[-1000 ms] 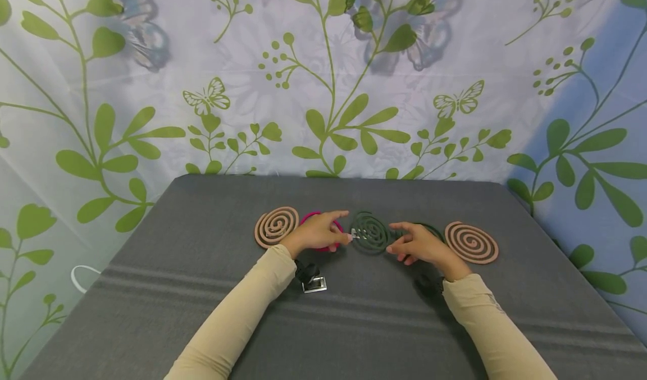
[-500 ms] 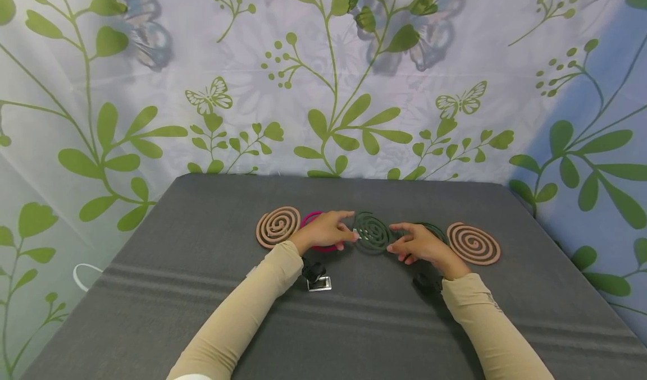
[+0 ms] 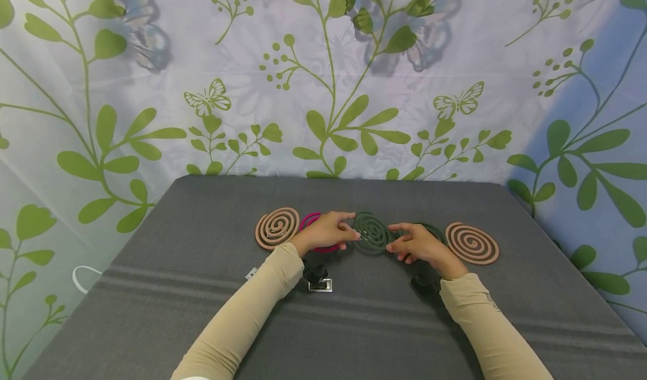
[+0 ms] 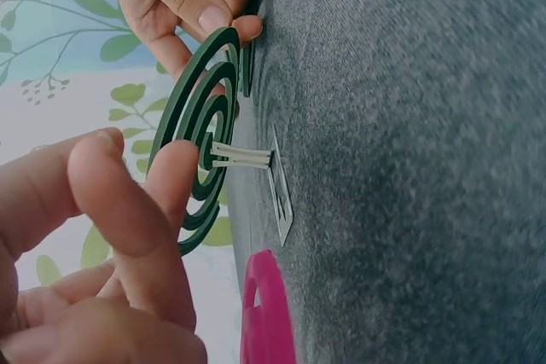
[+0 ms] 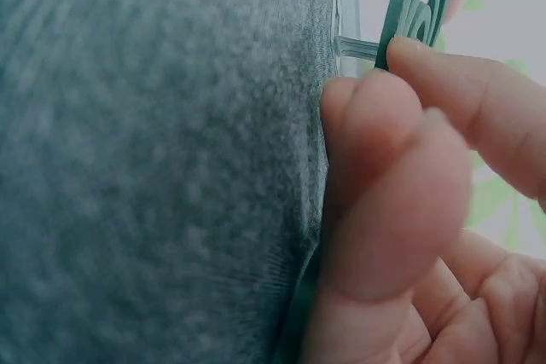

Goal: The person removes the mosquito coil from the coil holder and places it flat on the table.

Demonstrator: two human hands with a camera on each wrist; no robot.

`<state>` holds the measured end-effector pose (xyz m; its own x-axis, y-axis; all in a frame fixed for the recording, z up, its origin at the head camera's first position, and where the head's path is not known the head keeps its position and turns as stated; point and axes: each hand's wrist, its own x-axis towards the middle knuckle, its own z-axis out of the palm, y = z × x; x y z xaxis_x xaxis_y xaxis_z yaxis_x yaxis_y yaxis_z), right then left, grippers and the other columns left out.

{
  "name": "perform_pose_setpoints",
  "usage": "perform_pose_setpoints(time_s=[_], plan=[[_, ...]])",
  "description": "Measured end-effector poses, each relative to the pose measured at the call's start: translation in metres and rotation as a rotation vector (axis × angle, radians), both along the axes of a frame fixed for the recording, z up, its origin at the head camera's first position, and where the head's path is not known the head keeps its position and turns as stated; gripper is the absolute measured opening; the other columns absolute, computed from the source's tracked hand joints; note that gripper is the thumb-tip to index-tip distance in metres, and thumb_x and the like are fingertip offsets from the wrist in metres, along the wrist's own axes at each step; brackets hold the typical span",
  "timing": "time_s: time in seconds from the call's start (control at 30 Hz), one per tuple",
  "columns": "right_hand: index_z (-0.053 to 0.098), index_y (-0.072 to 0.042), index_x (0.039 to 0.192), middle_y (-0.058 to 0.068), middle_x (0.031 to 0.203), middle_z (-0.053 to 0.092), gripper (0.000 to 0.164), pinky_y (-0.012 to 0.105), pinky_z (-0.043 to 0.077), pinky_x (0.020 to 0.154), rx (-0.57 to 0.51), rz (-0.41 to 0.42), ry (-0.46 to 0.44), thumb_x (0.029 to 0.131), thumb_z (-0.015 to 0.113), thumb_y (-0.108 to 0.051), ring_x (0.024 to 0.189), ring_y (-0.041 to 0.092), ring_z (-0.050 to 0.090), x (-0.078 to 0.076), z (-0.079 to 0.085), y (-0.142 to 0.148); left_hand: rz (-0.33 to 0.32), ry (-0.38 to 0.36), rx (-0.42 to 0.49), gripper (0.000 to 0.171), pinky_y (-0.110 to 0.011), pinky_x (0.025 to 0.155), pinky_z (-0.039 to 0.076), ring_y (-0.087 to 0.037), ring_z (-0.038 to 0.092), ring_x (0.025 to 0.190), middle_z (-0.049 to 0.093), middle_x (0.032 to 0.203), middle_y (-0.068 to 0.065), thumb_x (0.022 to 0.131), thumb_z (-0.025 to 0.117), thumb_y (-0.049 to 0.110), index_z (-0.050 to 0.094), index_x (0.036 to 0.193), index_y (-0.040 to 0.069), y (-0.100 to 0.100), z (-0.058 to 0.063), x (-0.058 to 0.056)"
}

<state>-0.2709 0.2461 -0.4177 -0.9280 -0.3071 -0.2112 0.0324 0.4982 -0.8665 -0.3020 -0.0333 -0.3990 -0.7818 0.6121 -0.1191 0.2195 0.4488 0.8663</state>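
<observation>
A green mosquito coil sits raised above the cloth on the prongs of a metal stand, whose prongs reach its centre. My right hand holds the coil's right rim; in the right wrist view its index fingertip meets the rim, with the thumb close by. At the left rim, my left hand has index finger and thumb spread, fingertips overlapping the coil in the left wrist view. A pink coil lies partly hidden beneath the left hand. Behind the right hand shows another green coil.
Brown coils lie at both ends of the row, one left and one right. Another metal stand lies below the left wrist, and a small metal piece shows beside the left sleeve. A patterned curtain hangs behind the table.
My left hand has shifted slightly right, its thumb now overlapping the raised green coil. A small metal piece shows more beside the left sleeve. The right hand stays at the coil's rim.
</observation>
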Motion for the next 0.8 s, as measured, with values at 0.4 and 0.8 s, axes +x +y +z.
perform_pose_setpoints(time_s=[0.4,0.8], plan=[[0.042,0.011,0.159,0.015,0.101,0.081,0.069,0.028,0.048,0.052,-0.016,-0.025,0.053,0.102,0.075,-0.008,0.069,0.016,0.067,-0.002,0.004,0.0,0.009,0.015,0.09,0.067,-0.023,0.071,0.053,-0.019,0.068,0.07,0.078,0.121,-0.019,0.108,0.065,0.01,0.035,0.166,-0.005,-0.003,0.002,0.004],[0.041,0.005,0.162,0.016,0.105,0.079,0.068,0.034,0.056,0.063,-0.093,-0.027,0.145,0.105,0.074,-0.011,0.074,0.019,0.068,0.0,0.009,-0.001,0.115,0.093,0.115,0.074,-0.027,0.07,0.058,-0.036,0.076,0.081,0.08,0.117,-0.016,0.104,0.076,0.015,0.039,0.166,0.001,-0.005,0.01,0.013]])
